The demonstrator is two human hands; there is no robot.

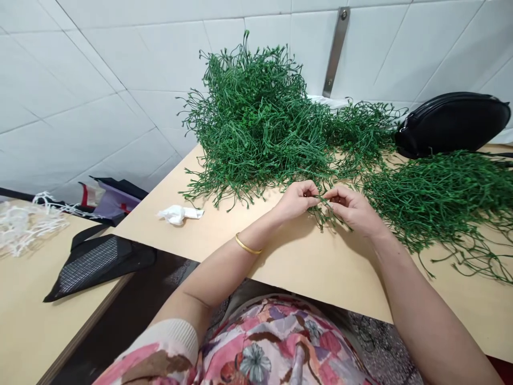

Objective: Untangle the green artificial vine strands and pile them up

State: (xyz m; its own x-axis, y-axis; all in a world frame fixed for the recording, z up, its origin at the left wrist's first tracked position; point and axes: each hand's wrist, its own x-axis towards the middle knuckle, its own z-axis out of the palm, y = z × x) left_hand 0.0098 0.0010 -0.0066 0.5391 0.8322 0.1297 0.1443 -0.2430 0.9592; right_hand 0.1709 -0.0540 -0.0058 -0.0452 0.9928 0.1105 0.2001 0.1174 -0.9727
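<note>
Both my hands meet over the wooden table, fingertips pinched on one small sprig of green artificial plant stems. My left hand, with a gold bangle further down the arm, grips the sprig from the left. From the right, my right hand pinches the same sprig, close to the left fingertips. Loose stem ends hang below the fingers. Just behind the hands rises a large tangled heap of the same green stems. Beside my right hand lies a flatter pile of green stems.
A crumpled white tissue lies on the table at left. At the back right stands a black bag. On a second table are a black mesh pouch and white netting. A tiled wall closes the back.
</note>
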